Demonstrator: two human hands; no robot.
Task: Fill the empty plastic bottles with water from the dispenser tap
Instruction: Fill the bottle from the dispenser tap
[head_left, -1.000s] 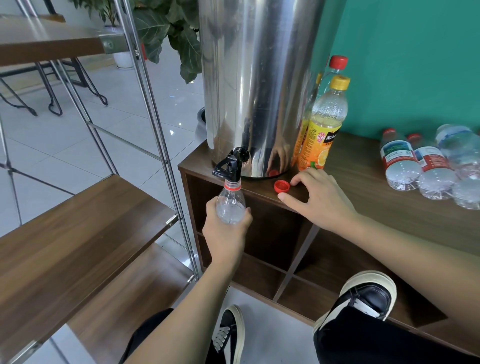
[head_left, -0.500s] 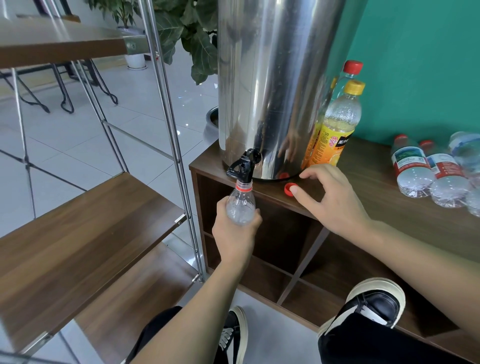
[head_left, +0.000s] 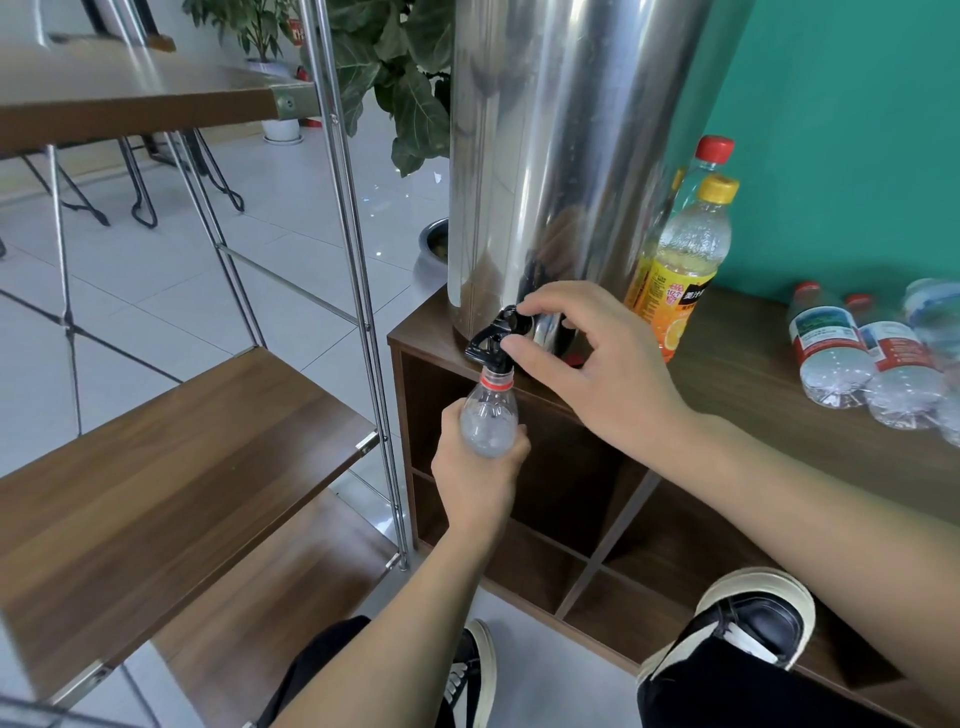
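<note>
Left hand (head_left: 480, 480) grips one bottle (head_left: 488, 418); right hand (head_left: 597, 358) pinches tap (head_left: 496, 335).

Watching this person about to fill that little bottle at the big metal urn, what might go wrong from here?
1. The bottle is held in the air by the left hand alone, its narrow mouth just under the black tap; a small drift could send water down the cabinet.
2. The right hand pinches the tap, so neither hand is free to steady a slip.
3. Overfilling may spill onto the shoes below.
</note>
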